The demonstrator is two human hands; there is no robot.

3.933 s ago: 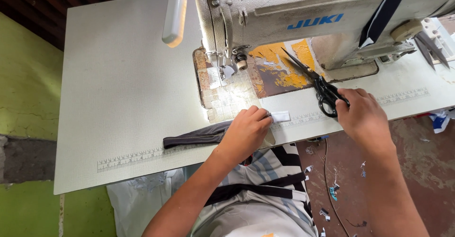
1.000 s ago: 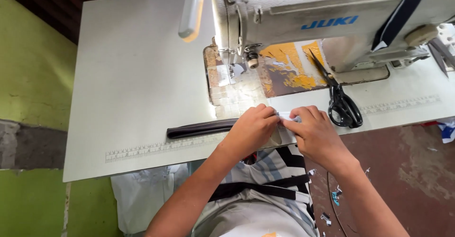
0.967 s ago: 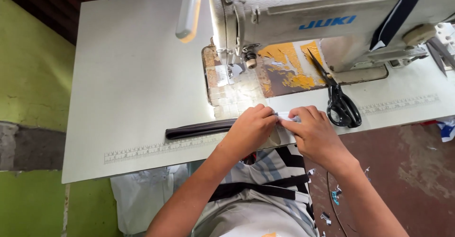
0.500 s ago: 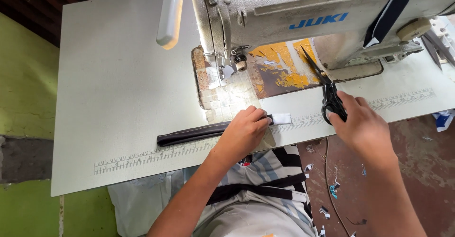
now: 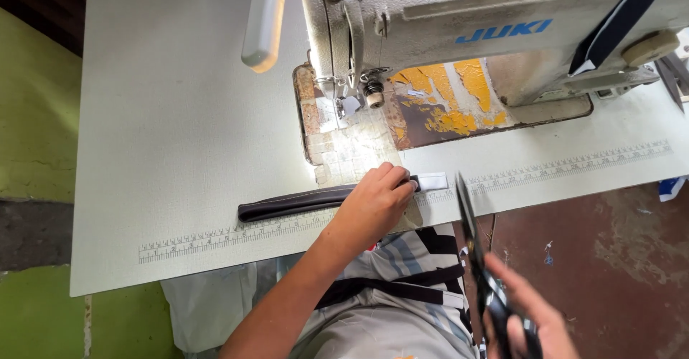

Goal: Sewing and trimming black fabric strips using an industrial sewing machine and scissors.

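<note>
Tabletop (image 5: 165, 115): broad pale slab, finely pebbled surface, matte; a printed ruler strip (image 5: 237, 233) runs along its near edge and continues to the right past the machine.

Sewing machine (image 5: 459, 22): industrial type, off-white painted metal, scuffed and grimy. Its bed plate (image 5: 445, 108) shows chipped yellow paint over dark brown metal (flaking in patches). A tubular lamp (image 5: 263, 20) hangs at the left of the head and throws a bright patch on the taped area below the needle. A dark strap with white edge (image 5: 617, 22) is draped over the machine's right end.

Dark strip (image 5: 294, 202): long, narrow, folded band of near-black fabric, slight sheen, lying flat on the tabletop parallel to the ruler strip, just in front of the needle plate. Its right end meets a small white label piece (image 5: 432, 182), rectangular and smooth.

Left hand (image 5: 375, 205): palm down, fingers curled, pressing on the right end of the dark strip beside the white label; flat hold rather than a pinch.

Right hand (image 5: 527, 316): low in the frame, off the tabletop edge, fingers closed through the handles of black scissors (image 5: 477, 258). The blades are long, dark metal, together as far as can be told (motion blur), tips pointing up toward the label.

Floor (image 5: 617, 258): reddish-brown, worn, flecked with thread scraps.
</note>
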